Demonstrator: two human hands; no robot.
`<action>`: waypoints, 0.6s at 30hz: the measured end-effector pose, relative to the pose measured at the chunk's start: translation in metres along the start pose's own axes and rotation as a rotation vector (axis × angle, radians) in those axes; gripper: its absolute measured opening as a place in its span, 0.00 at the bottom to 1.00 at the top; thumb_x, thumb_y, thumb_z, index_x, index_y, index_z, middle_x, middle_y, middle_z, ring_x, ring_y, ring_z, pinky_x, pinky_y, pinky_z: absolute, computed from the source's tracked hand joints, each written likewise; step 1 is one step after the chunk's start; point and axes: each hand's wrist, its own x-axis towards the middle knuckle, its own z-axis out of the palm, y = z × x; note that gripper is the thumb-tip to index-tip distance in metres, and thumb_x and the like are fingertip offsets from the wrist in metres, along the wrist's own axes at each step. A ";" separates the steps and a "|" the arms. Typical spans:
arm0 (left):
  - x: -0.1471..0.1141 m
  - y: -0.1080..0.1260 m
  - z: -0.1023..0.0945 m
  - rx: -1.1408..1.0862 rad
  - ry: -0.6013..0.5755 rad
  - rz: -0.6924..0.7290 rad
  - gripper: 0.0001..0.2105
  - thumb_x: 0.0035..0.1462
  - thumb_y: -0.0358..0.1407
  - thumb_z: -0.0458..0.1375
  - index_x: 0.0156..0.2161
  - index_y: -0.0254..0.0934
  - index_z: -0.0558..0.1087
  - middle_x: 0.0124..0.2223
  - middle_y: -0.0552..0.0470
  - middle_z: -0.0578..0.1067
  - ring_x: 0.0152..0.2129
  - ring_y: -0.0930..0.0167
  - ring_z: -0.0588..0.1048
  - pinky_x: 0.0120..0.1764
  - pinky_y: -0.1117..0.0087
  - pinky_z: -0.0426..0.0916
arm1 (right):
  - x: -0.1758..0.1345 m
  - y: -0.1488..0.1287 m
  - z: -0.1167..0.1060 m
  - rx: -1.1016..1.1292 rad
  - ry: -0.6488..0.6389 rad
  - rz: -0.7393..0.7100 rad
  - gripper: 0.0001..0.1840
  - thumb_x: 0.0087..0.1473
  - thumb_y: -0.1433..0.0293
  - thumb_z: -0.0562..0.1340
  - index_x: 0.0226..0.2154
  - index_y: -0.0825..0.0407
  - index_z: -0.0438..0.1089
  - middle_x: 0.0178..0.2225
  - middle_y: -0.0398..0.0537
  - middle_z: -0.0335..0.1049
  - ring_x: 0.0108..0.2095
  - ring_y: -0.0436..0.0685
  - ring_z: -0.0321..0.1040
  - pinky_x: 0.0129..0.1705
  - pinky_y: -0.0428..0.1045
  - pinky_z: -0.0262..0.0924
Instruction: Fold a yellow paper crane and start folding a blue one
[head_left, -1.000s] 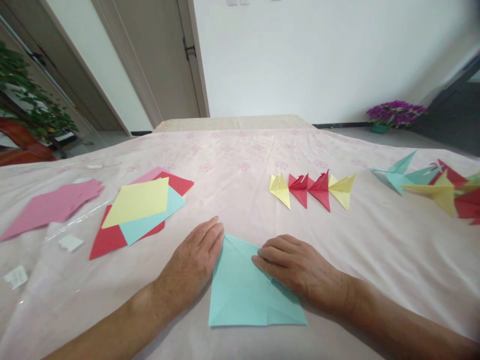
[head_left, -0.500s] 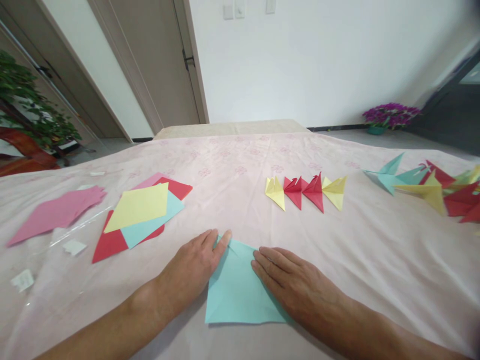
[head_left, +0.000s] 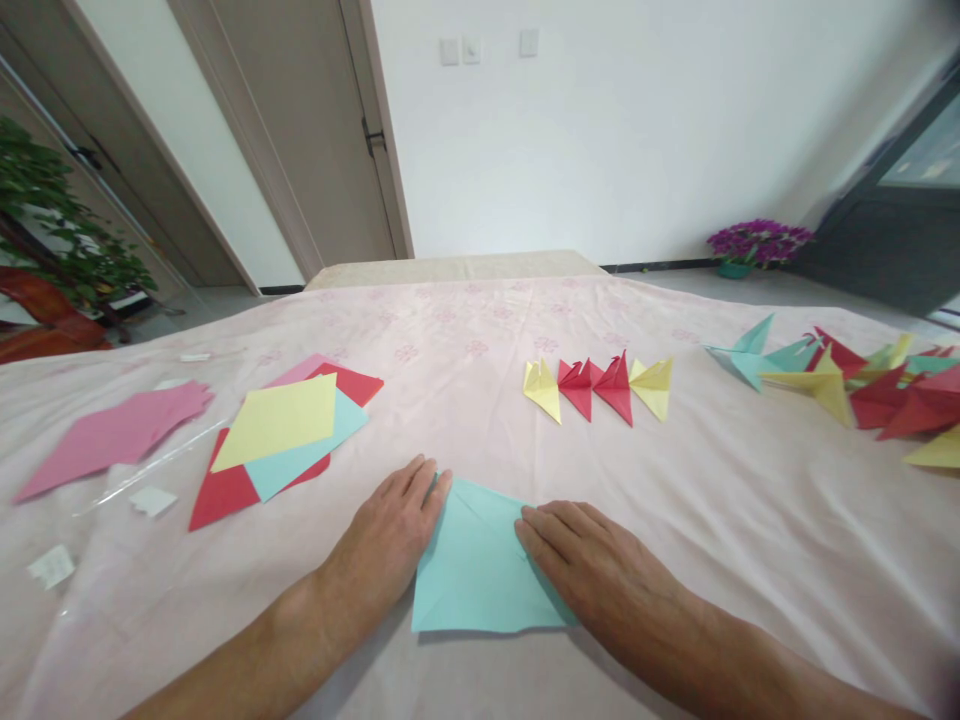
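Note:
A light blue sheet of paper point(head_left: 487, 575) lies in front of me on the cloth, with faint diagonal creases. My left hand point(head_left: 397, 525) is at its upper left edge, thumb along the paper and fingers drawn together at the corner. On the opposite side, my right hand point(head_left: 589, 555) has its fingers pressed together over the right edge; its thumb is hidden. Both hands hold the sheet at its sides. Beyond the right hand stands a row of folded paper cranes, among them a yellow crane point(head_left: 541, 390) and a red crane point(head_left: 613, 390).
Left of my hands lie a stack of coloured paper sheets point(head_left: 281, 420) and pink sheets point(head_left: 112, 430). Clear plastic wrapping with white labels point(head_left: 152, 501) is near them. More folded cranes point(head_left: 817, 385) are heaped at the right. A pink floral tablecloth point(head_left: 465, 330) covers the table.
My left thumb has drawn in toward the fingers at the paper's corner. My right hand has shifted slightly right along the edge. The whole view has tilted up a little.

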 end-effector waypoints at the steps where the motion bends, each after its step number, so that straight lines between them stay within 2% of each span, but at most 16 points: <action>1: 0.000 -0.001 0.001 0.001 0.015 0.021 0.24 0.56 0.18 0.48 0.57 0.32 0.67 0.57 0.39 0.72 0.56 0.62 0.69 0.56 0.59 0.67 | 0.001 0.000 -0.004 -0.017 -0.018 0.006 0.16 0.48 0.85 0.57 0.38 0.55 0.67 0.34 0.50 0.71 0.32 0.59 0.68 0.34 0.54 0.67; 4: 0.002 -0.002 0.001 -0.004 0.003 0.079 0.24 0.55 0.18 0.48 0.56 0.28 0.68 0.57 0.38 0.72 0.55 0.62 0.70 0.56 0.60 0.67 | 0.007 0.001 -0.015 -0.110 -0.004 -0.021 0.22 0.46 0.86 0.55 0.44 0.57 0.66 0.33 0.49 0.70 0.30 0.58 0.67 0.31 0.53 0.65; 7: 0.006 -0.002 -0.002 -0.014 -0.075 0.086 0.23 0.56 0.18 0.48 0.57 0.26 0.68 0.57 0.36 0.72 0.53 0.61 0.72 0.54 0.60 0.69 | 0.016 0.002 -0.017 -0.144 -0.010 -0.028 0.25 0.46 0.86 0.55 0.48 0.58 0.64 0.35 0.50 0.69 0.31 0.58 0.66 0.30 0.53 0.63; 13: 0.009 0.005 -0.006 0.029 -0.155 0.046 0.24 0.57 0.19 0.47 0.59 0.22 0.65 0.59 0.32 0.69 0.55 0.57 0.70 0.55 0.58 0.68 | 0.037 -0.005 0.007 -0.165 -0.097 0.103 0.16 0.50 0.83 0.57 0.41 0.53 0.65 0.33 0.47 0.64 0.31 0.59 0.64 0.27 0.55 0.61; 18: 0.009 -0.003 -0.003 0.011 -0.185 0.006 0.25 0.58 0.19 0.46 0.60 0.24 0.64 0.61 0.33 0.67 0.57 0.57 0.68 0.57 0.57 0.66 | 0.033 -0.008 0.019 -0.194 -0.129 0.131 0.14 0.50 0.83 0.59 0.39 0.54 0.68 0.36 0.49 0.67 0.33 0.59 0.65 0.29 0.55 0.62</action>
